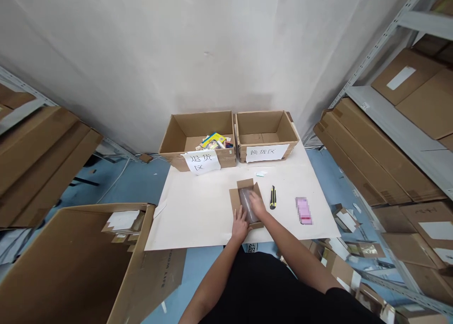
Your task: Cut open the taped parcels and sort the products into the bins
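A small opened cardboard box [234, 199] sits on the white table with its flaps folded out. Inside it lies a dark, shiny item in clear plastic wrap [245, 199]; its kind cannot be made out. My right hand [258, 206] reaches into the box, fingers curled against the wrapped item. My left hand [240, 226] rests at the box's near left edge, fingers apart and stretched over the rim. Right of the box lies a yellow and black box cutter [273, 197]. Farther right is a pink, blurred-out item [303, 211].
Two larger cardboard bins stand at the table's back: the left bin [226, 162] holds colourful packets, and the right bin [293, 147] carries a paper sign. A big open carton [141, 234] stands at the table's left. Shelves [417, 126] with cartons flank the table [191, 220].
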The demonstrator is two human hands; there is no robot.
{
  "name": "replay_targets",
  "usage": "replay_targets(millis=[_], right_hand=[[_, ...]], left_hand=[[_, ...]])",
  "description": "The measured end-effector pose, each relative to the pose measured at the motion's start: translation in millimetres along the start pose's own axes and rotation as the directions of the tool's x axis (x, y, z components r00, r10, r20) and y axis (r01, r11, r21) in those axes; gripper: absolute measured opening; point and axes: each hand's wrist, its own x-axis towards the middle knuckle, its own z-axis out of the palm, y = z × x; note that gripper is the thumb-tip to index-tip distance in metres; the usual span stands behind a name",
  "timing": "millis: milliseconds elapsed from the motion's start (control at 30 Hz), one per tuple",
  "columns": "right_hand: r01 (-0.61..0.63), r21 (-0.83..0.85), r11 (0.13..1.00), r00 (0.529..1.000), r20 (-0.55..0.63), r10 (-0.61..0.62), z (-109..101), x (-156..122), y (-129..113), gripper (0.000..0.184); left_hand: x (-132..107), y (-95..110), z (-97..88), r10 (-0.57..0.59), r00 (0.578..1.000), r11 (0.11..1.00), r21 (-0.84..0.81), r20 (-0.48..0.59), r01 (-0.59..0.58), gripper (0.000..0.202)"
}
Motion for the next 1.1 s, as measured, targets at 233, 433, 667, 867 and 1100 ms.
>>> replay_targets(millis=[233,433,667,867,1100], right_hand=[[-0.092,-0.243,0.966,0.904,0.386,0.183,34.7,-1.8,10.2,0.11],[-0.058,-0.352,0.934,0.929,0.323,0.179,66.4,13.3,10.7,0.117],[0.055,-0.349,0.935,0.924,0.372,0.085,63.3,27.8,15.4,0.107],[-0.035,-0.351,0.936,0.946,0.291,0.145,51.5,40.0,2.7,0.093],[-0.066,-0.2,0.978,0.987,0.13,0.094,3.2,57.8,-36.7,0.08]], left_hand=[[2.5,-6.7,-0.5,-0.027,0.997,0.997,-0.078,-0.077,0.021,0.022],[-2.3,-25.1,3.4,-0.012,0.998,0.993,-0.115,-0.068,0.004,0.022],[6.4,-28.1,-0.3,-0.025,0.998,0.987,-0.158,-0.056,0.016,0.026],[18.1,-32.7,-3.3,-0.024,0.996,0.989,-0.149,-0.083,0.011,0.018],[34.4,-43.3,-15.5,-0.153,0.96,0.984,-0.13,-0.234,0.125,0.007]])
